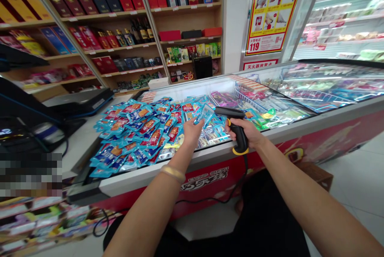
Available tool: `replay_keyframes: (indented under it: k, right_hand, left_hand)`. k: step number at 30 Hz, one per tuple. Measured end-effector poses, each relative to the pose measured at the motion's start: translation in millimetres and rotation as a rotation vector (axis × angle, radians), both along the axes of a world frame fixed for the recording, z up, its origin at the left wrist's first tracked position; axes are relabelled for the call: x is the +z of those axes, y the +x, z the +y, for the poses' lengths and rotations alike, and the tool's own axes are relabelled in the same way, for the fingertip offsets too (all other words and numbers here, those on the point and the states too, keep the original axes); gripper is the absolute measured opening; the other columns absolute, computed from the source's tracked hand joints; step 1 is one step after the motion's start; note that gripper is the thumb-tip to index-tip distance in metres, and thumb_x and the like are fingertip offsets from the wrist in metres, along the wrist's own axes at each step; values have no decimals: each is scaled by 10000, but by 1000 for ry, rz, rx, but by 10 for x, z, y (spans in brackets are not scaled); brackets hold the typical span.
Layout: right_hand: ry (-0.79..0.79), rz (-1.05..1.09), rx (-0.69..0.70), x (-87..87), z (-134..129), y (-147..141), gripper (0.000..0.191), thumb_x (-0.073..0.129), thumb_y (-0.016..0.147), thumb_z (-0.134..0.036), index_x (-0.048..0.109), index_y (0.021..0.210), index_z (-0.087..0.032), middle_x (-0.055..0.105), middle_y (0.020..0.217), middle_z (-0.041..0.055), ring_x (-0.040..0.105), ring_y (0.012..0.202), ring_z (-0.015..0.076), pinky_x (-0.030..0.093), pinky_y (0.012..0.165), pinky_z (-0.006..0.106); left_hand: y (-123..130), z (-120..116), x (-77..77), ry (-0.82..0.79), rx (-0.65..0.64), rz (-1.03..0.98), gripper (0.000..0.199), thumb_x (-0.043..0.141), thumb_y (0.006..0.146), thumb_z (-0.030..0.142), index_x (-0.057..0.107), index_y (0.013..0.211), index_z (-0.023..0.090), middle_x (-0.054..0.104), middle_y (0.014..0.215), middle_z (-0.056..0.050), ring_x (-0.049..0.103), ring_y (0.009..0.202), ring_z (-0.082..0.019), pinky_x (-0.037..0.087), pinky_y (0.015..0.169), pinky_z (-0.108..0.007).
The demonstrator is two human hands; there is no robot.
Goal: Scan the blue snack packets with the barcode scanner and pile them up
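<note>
Your scene is brightly lit with cool white light, strongest from the display fridge (342, 21) at upper right. Glare streaks the freezer's glass lid (333, 79); the edges stretch and smear (wide-lens distortion), and the lower-left corner is partly pixelated.

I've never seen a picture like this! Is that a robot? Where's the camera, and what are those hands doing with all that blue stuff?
There's no robot here, just a person's bare arms. It's one picture, from a camera worn on the person's head, looking forward and down, so we see almost what they see.

The left hand, with a bracelet on that wrist, holds a small blue packet. The right hand grips a black and yellow handheld scanner with a cord.

Lots of shiny blue packets lie heaped on the glass-topped freezer. Behind it are shelves of boxes and bottles.
</note>
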State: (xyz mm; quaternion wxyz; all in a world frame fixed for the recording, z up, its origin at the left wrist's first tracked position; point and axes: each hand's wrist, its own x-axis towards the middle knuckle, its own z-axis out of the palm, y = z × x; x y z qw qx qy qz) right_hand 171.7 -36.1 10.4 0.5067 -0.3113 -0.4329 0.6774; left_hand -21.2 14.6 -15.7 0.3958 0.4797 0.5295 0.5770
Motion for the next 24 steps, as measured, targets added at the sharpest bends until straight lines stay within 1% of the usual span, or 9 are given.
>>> replay_keyframes:
  k: [4, 7, 10, 12, 13, 15, 17, 19, 24]
  right_hand:
    - [15, 10, -32, 14, -26, -18, 252, 721, 712, -372, 625, 769, -146, 585, 663, 2, 468, 442, 68, 428, 413, 204]
    - [2, 34, -24, 21, -24, -108, 247, 719, 703, -374, 631, 765, -152, 589, 671, -1, 472, 439, 67, 420, 412, 202]
    - [-38, 83, 19, 30, -13, -299, 236, 707, 700, -368, 636, 772, -155, 590, 671, 0, 469, 434, 65, 409, 408, 199]
    - [-60, 104, 63, 28, -7, -457, 232, 700, 704, -366, 639, 770, -152, 583, 663, 0, 464, 432, 64, 404, 406, 198]
    - [-62, 109, 84, 24, -5, -532, 231, 697, 707, -365, 641, 770, -150, 581, 663, 0, 464, 433, 63, 402, 404, 197]
    - [-54, 110, 118, 9, -2, -654, 229, 693, 716, -362, 644, 776, -147, 581, 673, 3, 461, 436, 62, 403, 404, 198]
    - [-47, 103, 136, -6, 0, -723, 229, 689, 723, -362, 642, 788, -146, 586, 687, 7, 459, 437, 62, 405, 405, 201]
    - [-59, 95, 140, -13, 4, -741, 235, 689, 721, -365, 639, 797, -148, 587, 690, 6, 462, 438, 63, 401, 403, 200]
    - [-112, 115, 131, 8, 14, -700, 239, 686, 713, -363, 627, 802, -150, 581, 687, 0, 435, 438, 53, 394, 413, 194]
  left_hand:
    - [-82, -58, 103, 93, 46, 146, 474, 651, 771, 339, 667, 1200, 139, 532, 546, 51, 411, 462, -84, 421, 533, -229]
    - [-354, -82, 318, 258, 96, 356, 400, 560, 841, 304, 666, 1208, 186, 668, 713, 2, 504, 516, -111, 466, 583, -252]
    - [-804, -64, 600, 428, 212, 588, 371, 486, 886, 281, 663, 1199, 191, 722, 998, -51, 654, 879, -191, 507, 844, -317]
    - [-1136, -37, 767, 485, 308, 758, 400, 414, 910, 257, 635, 1235, 186, 678, 1193, -67, 599, 1127, -212, 428, 1023, -357]
    - [-1293, -25, 831, 463, 339, 858, 425, 368, 923, 247, 612, 1267, 188, 640, 1270, -74, 557, 1203, -214, 381, 1078, -377]
    - [-1557, -9, 912, 270, 356, 1094, 443, 364, 932, 305, 575, 1309, 211, 539, 1401, -88, 439, 1333, -266, 263, 1147, -491]
    - [-1735, -9, 937, 31, 286, 1294, 484, 369, 933, 404, 525, 1358, 233, 462, 1469, -99, 355, 1389, -317, 122, 1153, -607]
    - [-1824, -22, 929, -103, 208, 1418, 547, 324, 939, 472, 457, 1412, 233, 411, 1504, -107, 315, 1409, -336, 37, 1135, -656]
    - [-1770, -85, 904, -38, 245, 1448, 608, 296, 937, 482, 375, 1464, 190, 323, 1548, -130, 192, 1457, -349, 68, 1137, -651]
